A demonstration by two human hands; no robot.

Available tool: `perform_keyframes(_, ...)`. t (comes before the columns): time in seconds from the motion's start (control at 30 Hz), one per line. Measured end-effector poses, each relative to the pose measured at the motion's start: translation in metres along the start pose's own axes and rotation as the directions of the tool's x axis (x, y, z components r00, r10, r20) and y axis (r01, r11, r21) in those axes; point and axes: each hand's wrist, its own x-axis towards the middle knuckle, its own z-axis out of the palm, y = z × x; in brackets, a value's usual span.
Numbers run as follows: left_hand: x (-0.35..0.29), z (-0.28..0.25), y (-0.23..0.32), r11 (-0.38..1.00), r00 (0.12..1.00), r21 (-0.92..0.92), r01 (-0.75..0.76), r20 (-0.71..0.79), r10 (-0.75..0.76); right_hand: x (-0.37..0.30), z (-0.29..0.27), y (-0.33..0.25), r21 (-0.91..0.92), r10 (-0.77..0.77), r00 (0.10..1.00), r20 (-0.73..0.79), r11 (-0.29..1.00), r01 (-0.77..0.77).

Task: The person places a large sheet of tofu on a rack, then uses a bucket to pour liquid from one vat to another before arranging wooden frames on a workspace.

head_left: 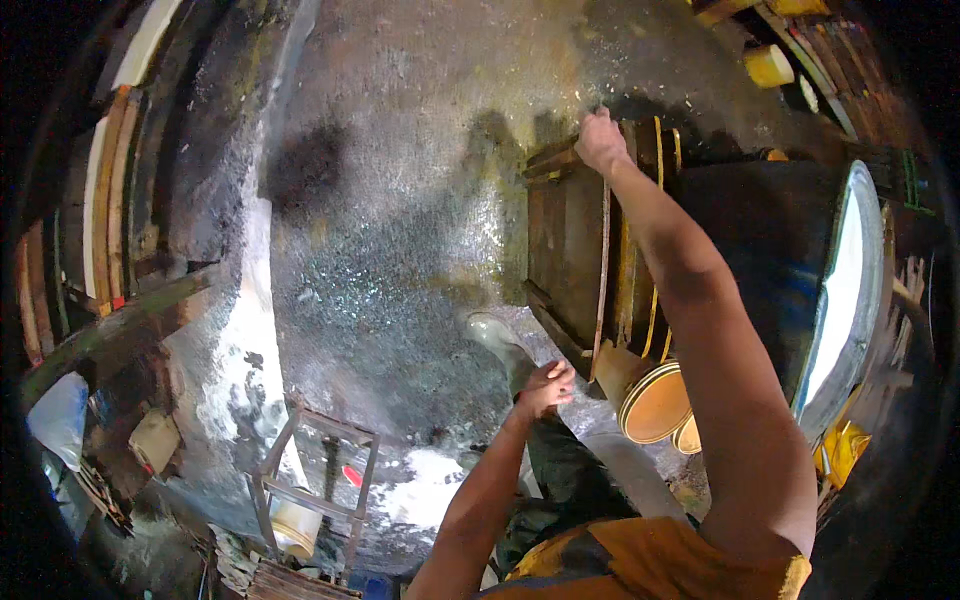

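Head view. Dark-brown, flat, rectangular wooden panel with cross battens (562,240), right of centre, just beside round, cream, plastic-looking buckets (622,378). Right hand (602,142): fingers closed on its far end. Left hand (545,388): fingers partly curled near its near end — contact impossible to tell. Possible tipping against the buckets, from support at one end only. Face dull, dark; edges paler, yellowish.

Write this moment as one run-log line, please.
left hand: curled over leg, grip unclear | right hand: at far end of wooden structure, grip unclear | nearby: bucket by structure
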Motion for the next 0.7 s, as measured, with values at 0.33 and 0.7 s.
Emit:
perform_keyframes(0.33, -0.184, -0.102, -0.055, 0.812, 0.601, 0.434, -0.391, -0.547, 0.582, -0.215, 0.047, 0.033, -0.263, -0.117, 0.972, -0.206, 0.963, 0.061)
perform_keyframes(0.7, -0.375, -0.175, -0.408, 0.714, 0.225, 0.057, -0.698, -0.929, 0.294, -0.553, 0.084, -0.070, -0.011, -0.232, 0.784, 0.575, 0.956, 0.292)
